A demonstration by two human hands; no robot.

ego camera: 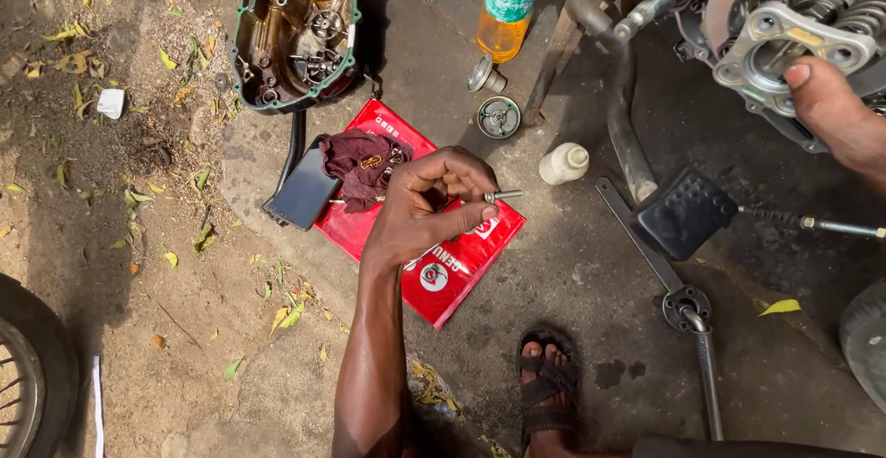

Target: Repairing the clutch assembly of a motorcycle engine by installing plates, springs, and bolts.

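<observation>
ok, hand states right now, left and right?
Left hand: closed on a small bolt, pinched in the fingertips.
Right hand: mostly out of frame, pressing on the clutch assembly; grip cannot be told.

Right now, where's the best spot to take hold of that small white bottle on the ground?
Grip the small white bottle around its round body, coming from above. It lies tipped on the concrete with its cap toward the right, and both sides are free; the body is wider than the cap.

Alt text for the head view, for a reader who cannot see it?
Left hand pinches a small bolt over a red carton on the ground, while the right hand rests on an engine's clutch assembly. An engine cover lies nearby.
</observation>
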